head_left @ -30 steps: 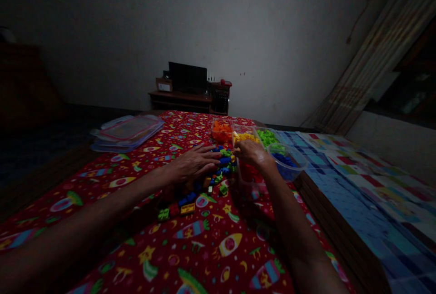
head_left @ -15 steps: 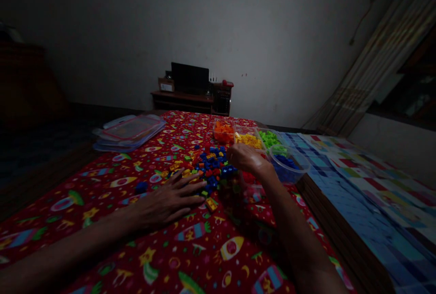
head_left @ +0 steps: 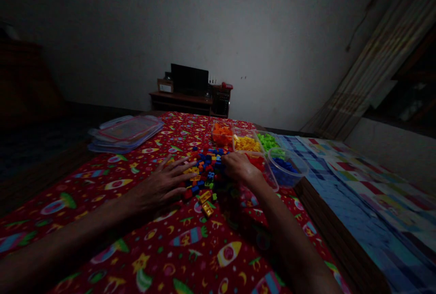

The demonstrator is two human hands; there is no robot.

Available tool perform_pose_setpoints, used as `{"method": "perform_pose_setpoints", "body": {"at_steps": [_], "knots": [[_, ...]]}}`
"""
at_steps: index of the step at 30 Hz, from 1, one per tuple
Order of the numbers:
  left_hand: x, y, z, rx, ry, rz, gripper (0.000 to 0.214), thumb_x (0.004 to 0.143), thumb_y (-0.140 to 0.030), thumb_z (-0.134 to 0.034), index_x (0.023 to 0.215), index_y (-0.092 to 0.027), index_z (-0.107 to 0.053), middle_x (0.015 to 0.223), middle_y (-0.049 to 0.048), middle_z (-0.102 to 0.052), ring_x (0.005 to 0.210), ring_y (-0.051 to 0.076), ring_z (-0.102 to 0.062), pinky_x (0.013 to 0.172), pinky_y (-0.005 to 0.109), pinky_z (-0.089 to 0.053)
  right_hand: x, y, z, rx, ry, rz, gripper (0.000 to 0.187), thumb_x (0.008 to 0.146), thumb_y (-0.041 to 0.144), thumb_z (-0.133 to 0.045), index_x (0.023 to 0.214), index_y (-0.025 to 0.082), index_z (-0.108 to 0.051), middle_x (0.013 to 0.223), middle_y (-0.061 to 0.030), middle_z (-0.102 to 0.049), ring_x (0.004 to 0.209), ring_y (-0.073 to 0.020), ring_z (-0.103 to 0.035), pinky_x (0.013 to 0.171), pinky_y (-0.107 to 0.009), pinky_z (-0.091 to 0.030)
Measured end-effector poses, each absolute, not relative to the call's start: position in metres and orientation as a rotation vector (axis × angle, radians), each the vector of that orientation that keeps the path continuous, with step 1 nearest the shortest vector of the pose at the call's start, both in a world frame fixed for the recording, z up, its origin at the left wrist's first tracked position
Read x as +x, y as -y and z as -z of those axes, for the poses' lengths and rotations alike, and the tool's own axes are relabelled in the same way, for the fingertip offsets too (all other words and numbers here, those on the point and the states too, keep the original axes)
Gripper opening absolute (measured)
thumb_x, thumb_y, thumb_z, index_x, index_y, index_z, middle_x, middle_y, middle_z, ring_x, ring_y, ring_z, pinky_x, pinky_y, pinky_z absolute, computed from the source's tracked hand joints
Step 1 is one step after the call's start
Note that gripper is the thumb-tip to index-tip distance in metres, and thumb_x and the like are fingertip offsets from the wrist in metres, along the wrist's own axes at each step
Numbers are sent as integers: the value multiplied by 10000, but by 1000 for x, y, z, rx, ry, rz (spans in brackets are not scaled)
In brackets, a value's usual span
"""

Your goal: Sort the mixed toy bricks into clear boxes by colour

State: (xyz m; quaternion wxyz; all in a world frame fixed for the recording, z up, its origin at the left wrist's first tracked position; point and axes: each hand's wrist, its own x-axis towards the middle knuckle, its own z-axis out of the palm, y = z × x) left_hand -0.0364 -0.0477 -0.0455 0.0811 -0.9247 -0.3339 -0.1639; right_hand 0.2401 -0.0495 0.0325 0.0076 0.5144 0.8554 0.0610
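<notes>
A loose pile of mixed toy building bricks [head_left: 208, 166] lies on a red patterned cloth [head_left: 184, 262]. My left hand [head_left: 166, 180] is flat with its fingers spread at the pile's left edge. On the right side of the pile is my right hand [head_left: 237, 166], its fingers curled down and their tips hidden, so what they touch does not show. Two yellow bricks [head_left: 207, 209] sit at the near edge. Beyond my right hand stand clear tubs of orange bricks [head_left: 222, 134], yellow bricks [head_left: 245, 144], green bricks [head_left: 267, 140], red bricks [head_left: 256, 162] and blue bricks [head_left: 284, 166].
Stacked plastic lids [head_left: 126, 132] rest at the far left of the cloth. A wooden edge [head_left: 335, 230] runs along the right, beside a blue checked cover [head_left: 340, 194]. Against the far wall, a desk holds a dark monitor [head_left: 189, 79].
My right hand has moved from beside the tubs down to the pile. My left hand has shifted slightly left, and bricks at the near edge have spread out toward me.
</notes>
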Motion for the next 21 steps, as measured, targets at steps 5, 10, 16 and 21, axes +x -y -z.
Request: {"method": "perform_pose_setpoints", "body": {"at_steps": [5,10,16,21], "knots": [[-92,46,67,-2616,1539,548,620,878,-561,-397,1425,-274,-344,1513,112,-308,1369,374,-271,1065,586,-263,248,41,-34,1751,-2796,-240,449,860,181,-418,1304,144,-467,1119,-140,-608,955,-223,-547,811,-338,-409],[-85,50,85,-2691,1684,639,933,742,-691,-505,1487,-255,-150,1528,131,-264,1351,350,-323,1020,449,-403,242,33,-30,1722,-2827,-199,431,861,173,-417,1282,101,-467,1046,-148,-634,890,-207,-566,767,-306,-407],[-24,27,78,-2737,1640,682,966,709,-698,-549,1471,-205,-218,1540,177,-193,1394,365,-209,1079,501,-302,235,34,-18,1609,-2875,-134,394,856,154,-472,1243,121,-535,1156,-150,-613,1058,-219,-549,882,-300,-405],[-5,6,78,-2737,1669,737,951,717,-703,-527,1454,-168,-254,1528,192,-218,1400,359,-188,1096,525,-253,233,35,-8,1629,-2875,-112,339,854,142,-500,1184,124,-576,1168,-155,-609,1072,-212,-544,929,-308,-388]]}}
